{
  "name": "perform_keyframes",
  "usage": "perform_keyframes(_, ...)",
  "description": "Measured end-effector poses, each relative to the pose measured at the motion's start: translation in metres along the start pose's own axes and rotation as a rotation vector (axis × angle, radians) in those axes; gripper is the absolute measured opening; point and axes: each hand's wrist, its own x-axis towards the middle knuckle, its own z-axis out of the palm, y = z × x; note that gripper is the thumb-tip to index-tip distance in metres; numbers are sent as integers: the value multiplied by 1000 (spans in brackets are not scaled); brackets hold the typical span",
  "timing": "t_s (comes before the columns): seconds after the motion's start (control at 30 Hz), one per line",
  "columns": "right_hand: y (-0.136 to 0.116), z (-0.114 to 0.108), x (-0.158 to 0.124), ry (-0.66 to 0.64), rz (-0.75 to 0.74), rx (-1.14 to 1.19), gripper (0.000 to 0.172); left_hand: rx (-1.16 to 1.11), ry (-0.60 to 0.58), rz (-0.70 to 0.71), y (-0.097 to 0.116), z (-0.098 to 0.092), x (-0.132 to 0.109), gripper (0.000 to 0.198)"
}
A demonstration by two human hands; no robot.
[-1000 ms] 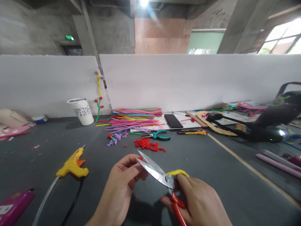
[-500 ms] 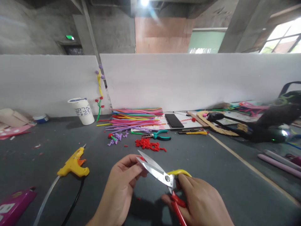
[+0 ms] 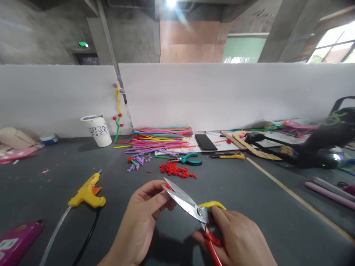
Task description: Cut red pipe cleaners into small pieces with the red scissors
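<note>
- Head view, near centre: the left hand (image 3: 146, 212), thumb and fingers closed in a pinch, grips a small red fuzzy tuft (image 3: 168, 187), of which only a little shows. The tuft lies at the open tips of the scissors with broad steel blades and red and yellow handles (image 3: 184, 202); whether the blades touch it cannot be told.
- Head view, near right: the right hand (image 3: 237, 229) is wrapped around the scissors' handles, the blades parted. The cut on this tuft appears unfinished.
- Head view, middle: a loose heap of short, bright red fuzzy clippings (image 3: 174, 170) lies on the dark grey tabletop (image 3: 263, 207) — cutting already done, by appearance. To its left lie small lilac fuzzy clippings (image 3: 138, 162); just beyond are pliers with teal handles (image 3: 190, 159).
- Head view, far centre: a thick bundle of long, multicoloured fuzzy stems (image 3: 162, 140) lies apart from the clippings, its lengths seemingly uncut.
- Head view, far left: a green fuzzy sprig with red balls (image 3: 118, 125) and, above it, a yellow fuzzy sprig with purple balls (image 3: 118, 98) stand against the white panels (image 3: 208, 96) — both apparently complete. The held tuft, by contrast, seems only partly shaped.
</note>
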Motion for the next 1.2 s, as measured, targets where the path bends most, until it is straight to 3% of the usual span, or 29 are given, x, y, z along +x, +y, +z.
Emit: perform_keyframes(1.2,-2,0,-2,1,-35,4,41,-45,-56,-33,-2,-2,1,7)
